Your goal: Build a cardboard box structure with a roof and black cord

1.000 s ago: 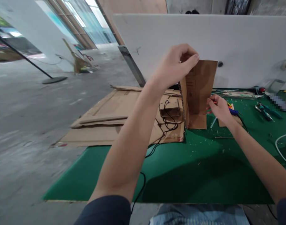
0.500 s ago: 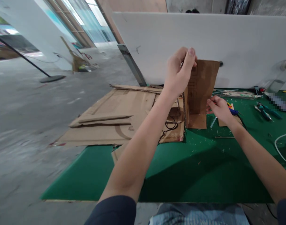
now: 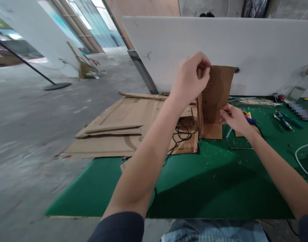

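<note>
1. Near: the green tabletop (image 3: 194,201).
2. Farther, the right hand (image 3: 233,117), narrow, fingertips at the cardboard's right edge; I cannot tell whether they grip.
3. The folded cardboard piece (image 3: 218,94) stands upright on the table's far part, long axis vertical, short base flap toward near.
4. Left hand (image 3: 193,75), narrow at its upper left, grip unclear: the raised thumb has bent in; probably a grip adjustment.
</note>
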A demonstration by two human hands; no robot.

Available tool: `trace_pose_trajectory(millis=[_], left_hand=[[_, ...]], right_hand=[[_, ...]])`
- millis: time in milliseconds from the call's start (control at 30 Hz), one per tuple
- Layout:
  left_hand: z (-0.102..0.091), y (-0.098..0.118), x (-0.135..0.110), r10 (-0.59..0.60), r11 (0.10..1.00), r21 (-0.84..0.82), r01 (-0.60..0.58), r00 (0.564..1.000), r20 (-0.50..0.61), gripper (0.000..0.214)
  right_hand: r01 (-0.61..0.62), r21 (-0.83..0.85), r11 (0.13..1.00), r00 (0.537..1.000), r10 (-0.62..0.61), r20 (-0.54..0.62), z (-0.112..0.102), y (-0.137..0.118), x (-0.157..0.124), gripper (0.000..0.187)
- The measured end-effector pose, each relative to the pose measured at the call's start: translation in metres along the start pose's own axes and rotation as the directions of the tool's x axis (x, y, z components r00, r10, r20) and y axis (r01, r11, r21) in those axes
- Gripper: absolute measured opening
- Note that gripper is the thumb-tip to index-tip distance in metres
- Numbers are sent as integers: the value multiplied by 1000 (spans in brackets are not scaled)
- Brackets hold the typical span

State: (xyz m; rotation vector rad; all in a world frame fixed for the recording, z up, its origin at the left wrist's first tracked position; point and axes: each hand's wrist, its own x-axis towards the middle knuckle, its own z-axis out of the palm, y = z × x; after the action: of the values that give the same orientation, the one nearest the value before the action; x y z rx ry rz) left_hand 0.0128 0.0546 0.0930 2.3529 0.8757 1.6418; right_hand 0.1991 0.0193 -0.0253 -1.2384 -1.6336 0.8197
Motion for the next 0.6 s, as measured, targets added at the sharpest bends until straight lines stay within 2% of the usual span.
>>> trace_pose_trajectory(millis=[100,333,467,600], left_hand=[[-8,3,4,5,996,83,-10,998,58,4],[-8,0,7,44,998,51,-48,996,77,10],[-7,-2,9,87,991,96,-97,991,105,16],[-10,4,10,78,971,208,-120,977,200,21]], right_hand=[[62,-82,995,997,-65,-40,0,2,0,17],[186,-343,921,972,-223,-73,-2,2,-1,10],[168,-353,920,978,-201,-57,0,-6,-4,11],[182,-349,919,977,-211,-44,2,-9,-6,9]])
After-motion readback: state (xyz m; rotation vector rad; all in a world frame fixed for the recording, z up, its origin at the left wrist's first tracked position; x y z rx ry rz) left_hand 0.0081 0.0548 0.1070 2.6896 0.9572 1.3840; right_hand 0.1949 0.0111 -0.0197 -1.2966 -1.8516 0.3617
